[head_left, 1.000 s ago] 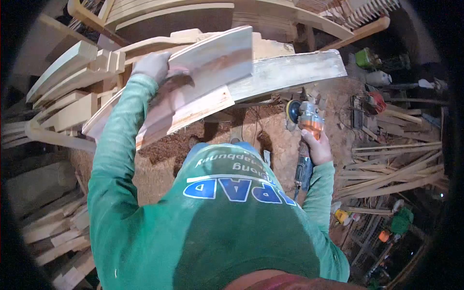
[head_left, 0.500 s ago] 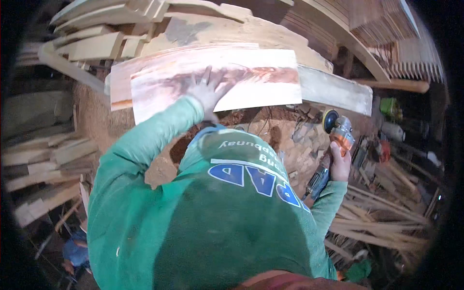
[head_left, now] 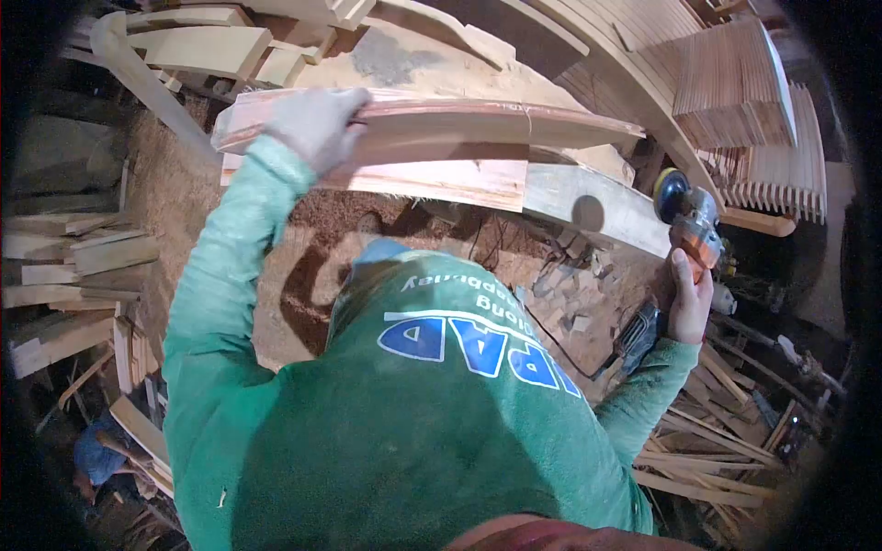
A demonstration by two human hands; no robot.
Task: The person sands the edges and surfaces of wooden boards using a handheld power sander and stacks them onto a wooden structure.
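My left hand [head_left: 322, 129] is closed over the upper edge of a curved wooden board [head_left: 459, 129], which is tipped up on its side. Beneath it, a second pale board [head_left: 450, 184] lies flat on the bench. Out to the right, my right hand [head_left: 691, 292] is wrapped round an angle grinder [head_left: 695, 234] with an orange and metal head. Its round disc [head_left: 672, 195] faces up and left, apart from the boards. Whether the disc spins cannot be seen.
A grey plank [head_left: 597, 207] extends right from the boards. Stacked cut slats [head_left: 735, 87] stand at the upper right. Offcuts [head_left: 583, 294] and sawdust cover the ground, with timber piles [head_left: 83, 253] at the left. Another person [head_left: 101, 455] is at the lower left.
My left hand, spread flat on the top board before, now grips its edge, and the board has tipped up. The grinder in my right hand has moved right and slightly upward.
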